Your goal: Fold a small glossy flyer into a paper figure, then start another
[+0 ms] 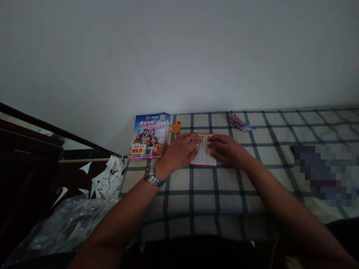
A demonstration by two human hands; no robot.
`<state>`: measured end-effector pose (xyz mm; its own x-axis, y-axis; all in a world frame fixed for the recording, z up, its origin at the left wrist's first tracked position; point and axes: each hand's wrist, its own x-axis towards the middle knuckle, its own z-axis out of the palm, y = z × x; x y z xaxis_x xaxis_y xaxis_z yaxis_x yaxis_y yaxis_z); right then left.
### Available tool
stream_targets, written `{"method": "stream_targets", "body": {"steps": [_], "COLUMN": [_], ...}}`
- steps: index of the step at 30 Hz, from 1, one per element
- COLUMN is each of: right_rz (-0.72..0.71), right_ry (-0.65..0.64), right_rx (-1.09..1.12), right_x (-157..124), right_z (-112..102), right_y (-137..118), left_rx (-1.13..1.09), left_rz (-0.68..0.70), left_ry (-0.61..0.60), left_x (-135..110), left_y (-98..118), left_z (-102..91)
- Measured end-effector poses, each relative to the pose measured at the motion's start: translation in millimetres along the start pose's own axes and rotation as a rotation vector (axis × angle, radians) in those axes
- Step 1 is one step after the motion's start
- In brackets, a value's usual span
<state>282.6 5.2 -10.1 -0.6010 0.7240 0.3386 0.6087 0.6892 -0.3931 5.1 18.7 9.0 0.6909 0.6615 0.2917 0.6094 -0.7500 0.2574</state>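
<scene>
A small folded leaflet (206, 158), white with red edges and printed lines, lies flat on the checked cloth in front of me. My left hand (182, 149) rests over its left side, fingers stretched out and the thumb apart. Over the right side lies my right hand (228, 150), its fingers spread and their tips touching the paper. A silver watch (153, 176) is on my left wrist. Left of my hands sits a stack of blue and pink printed flyers (147, 136). What is under my fingers is hidden.
A crumpled or folded colourful paper piece (239, 122) lies near the wall at the back right. An orange cartoon bear figure (175, 128) shows beside the flyers. Clear plastic wrapping (71, 224) and white paper scraps (108, 179) lie at the left. A blurred-out item (325, 175) is at the right.
</scene>
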Motion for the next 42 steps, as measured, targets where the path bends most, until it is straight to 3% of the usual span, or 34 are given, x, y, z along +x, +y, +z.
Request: {"method": "stream_targets", "body": {"steps": [10,23,42], "right_rz": [0.002,0.059,0.091], "right_ry": [0.060,0.034,0.059], "right_rx": [-0.012,-0.103,0.091], "right_x": [1.5,-1.7,-3.0], "right_z": [-0.8,1.7,-3.5], "right_y": [-4.3,0.7,10.5], "left_rx": [-0.007,-0.006,0.029], "left_rz": [0.056,0.064,0.086], "left_ry": [-0.097,-0.087,-0.056], "left_x": [-4.8,-5.4,-2.9], "left_y": [6.8,9.0,16.4], "left_z": [11.5,13.7,10.4]}}
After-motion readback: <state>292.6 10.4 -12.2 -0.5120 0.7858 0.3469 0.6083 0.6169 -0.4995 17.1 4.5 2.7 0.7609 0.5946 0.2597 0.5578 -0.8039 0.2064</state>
